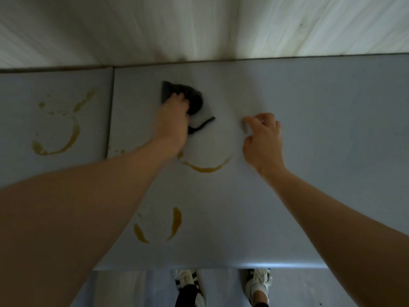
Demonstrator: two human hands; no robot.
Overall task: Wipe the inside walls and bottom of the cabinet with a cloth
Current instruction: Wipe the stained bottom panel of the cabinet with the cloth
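Left hand point(174, 111) clamps the dark cloth point(190, 98) toward the cabinet bottom's point(309, 151) back edge.
Nearest yellow stain arc point(205, 168) lies just behind that grip, toward the front edge; right hand point(263, 138) loosely curled, empty.

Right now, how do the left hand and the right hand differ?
The left hand grips a dark cloth and presses it on the grey surface; the right hand holds nothing, its fingers loosely curled. The left hand reaches farther toward the back wall than the right hand. Both are bare and over the same panel.

No text, label, brand or number can be read anywhere.
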